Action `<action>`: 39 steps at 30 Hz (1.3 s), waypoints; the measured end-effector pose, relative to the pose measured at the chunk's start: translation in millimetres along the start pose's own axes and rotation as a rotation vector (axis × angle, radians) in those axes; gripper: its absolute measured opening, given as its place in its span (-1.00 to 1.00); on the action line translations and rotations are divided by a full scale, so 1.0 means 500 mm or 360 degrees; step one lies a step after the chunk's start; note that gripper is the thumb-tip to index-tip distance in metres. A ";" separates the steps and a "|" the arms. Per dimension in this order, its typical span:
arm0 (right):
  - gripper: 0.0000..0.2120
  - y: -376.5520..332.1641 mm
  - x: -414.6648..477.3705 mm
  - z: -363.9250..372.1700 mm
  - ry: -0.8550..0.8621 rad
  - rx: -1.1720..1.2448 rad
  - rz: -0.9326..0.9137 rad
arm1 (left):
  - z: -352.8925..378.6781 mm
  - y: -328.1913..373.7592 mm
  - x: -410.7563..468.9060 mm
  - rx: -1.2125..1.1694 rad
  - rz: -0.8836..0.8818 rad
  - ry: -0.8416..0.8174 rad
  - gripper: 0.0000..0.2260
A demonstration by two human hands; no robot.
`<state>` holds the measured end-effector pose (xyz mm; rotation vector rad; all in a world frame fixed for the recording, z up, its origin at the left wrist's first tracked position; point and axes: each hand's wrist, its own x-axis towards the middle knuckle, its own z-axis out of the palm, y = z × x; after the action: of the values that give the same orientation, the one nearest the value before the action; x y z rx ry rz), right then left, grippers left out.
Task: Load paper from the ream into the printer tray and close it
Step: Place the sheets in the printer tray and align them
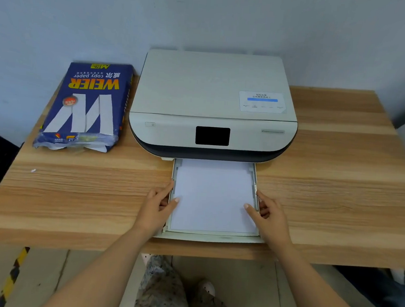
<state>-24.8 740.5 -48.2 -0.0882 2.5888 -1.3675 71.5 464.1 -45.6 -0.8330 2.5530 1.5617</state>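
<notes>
A white printer (213,93) stands at the back of the wooden table. Its paper tray (211,237) is pulled out toward me, and a stack of white paper (213,198) lies flat inside it. My left hand (161,204) grips the tray's left wall, thumb on the paper and fingers outside the wall. My right hand (268,213) holds the tray's right wall the same way. The blue ream of copy paper (89,105) lies to the left of the printer, its near end torn open.
The wooden table (339,188) ends right below the tray's front. A wall stands close behind the printer. A tiny white scrap (33,170) lies on the table's left. My legs and the floor show under the table's edge.
</notes>
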 end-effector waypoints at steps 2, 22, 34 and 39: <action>-0.45 0.001 0.000 0.000 -0.0006 0.0012 0.0008 | -0.002 0.000 0.000 0.0003 0.0003 -0.0038 -0.51; -0.39 -0.008 0.000 -0.007 -0.0133 -0.0116 0.0030 | -0.023 -0.006 0.012 -0.0014 -0.0032 -0.0269 -0.44; -0.63 -0.017 0.036 -0.017 -0.0054 0.0158 0.0200 | -0.029 -0.005 0.036 0.0300 0.0165 -0.0121 -0.56; -0.76 -0.023 0.056 -0.007 -0.0034 -0.0004 0.0251 | -0.011 -0.002 0.047 0.0444 0.0178 0.0035 -0.58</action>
<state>-53.2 732.9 -41.1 0.0986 2.5198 -1.3004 53.2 449.2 -50.8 -0.6905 2.7882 1.1835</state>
